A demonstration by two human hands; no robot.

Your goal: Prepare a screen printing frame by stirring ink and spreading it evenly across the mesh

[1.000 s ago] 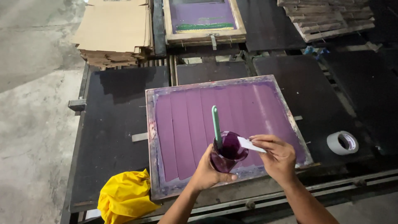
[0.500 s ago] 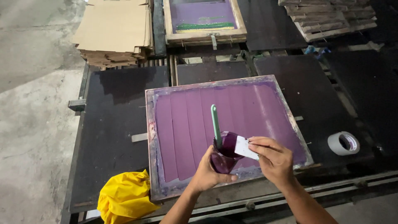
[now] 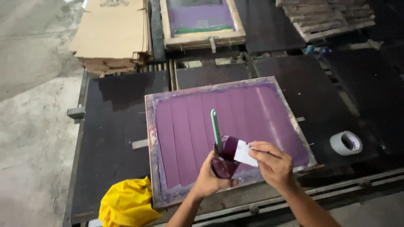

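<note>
The left hand (image 3: 209, 178) holds a small cup (image 3: 225, 162) smeared with purple ink over the near edge of the purple printing screen (image 3: 227, 126), its fingers wrapped and clamped round the cup's lower half. A green-handled tool (image 3: 216, 130) stands in the cup and leans away toward the far side. The right hand (image 3: 273, 164) pinches a small white card (image 3: 245, 153) between thumb and fingertips, the card's edge touching the cup's rim.

The cup looks light and thin-walled, probably slick where ink coats it, so a full wrap low on the body, as now, seems the safest hold; squeezing hard could buckle it or spill ink. The card looks thin and bendy, best held close to the working edge to keep it stiff. The screen is a rigid frame with a taut, delicate mesh, better lifted by the frame.

The screen lies on a dark table (image 3: 113, 126). A crumpled yellow cloth (image 3: 126, 204) sits at the near left, touching the frame's corner. A roll of white tape (image 3: 346, 143) lies to the right, well apart from the screen. At the far left is a stack of flat brown cardboard sheets (image 3: 111, 35); at the far middle a second wooden-framed screen (image 3: 202, 21) with a purple panel and a green strip; at the far right some wooden pallets (image 3: 328, 19).
</note>
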